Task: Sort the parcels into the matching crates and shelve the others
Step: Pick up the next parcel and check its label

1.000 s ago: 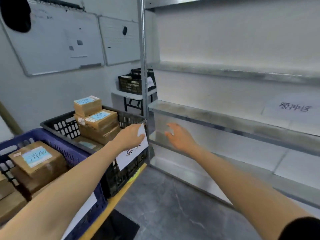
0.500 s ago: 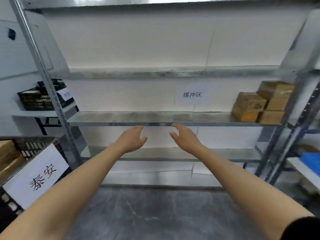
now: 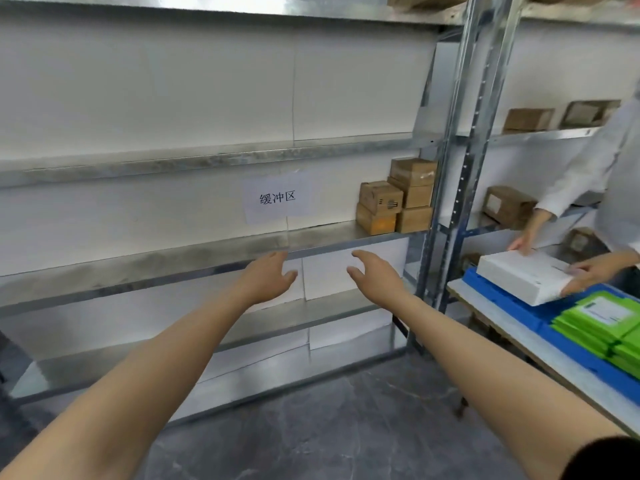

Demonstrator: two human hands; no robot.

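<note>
My left hand [image 3: 268,277] and my right hand [image 3: 375,273] are both stretched out in front of me, fingers apart, holding nothing. They hover just before the front edge of the metal shelf [image 3: 173,258] that carries a white paper sign [image 3: 277,199] on the wall behind it. A small stack of brown cardboard parcels [image 3: 396,200] stands at the right end of that shelf, well to the right of my hands.
Metal uprights [image 3: 450,168] split this rack from another with more brown boxes [image 3: 509,206]. On the right, another person's hands hold a white box [image 3: 523,277] over a table [image 3: 540,344] with blue trays and green packets [image 3: 602,323]. Grey floor lies below.
My view has swung right: the crates with parcels on the left have left the frame, and the table and the other person have come into sight. Both hands stay empty and outstretched.
</note>
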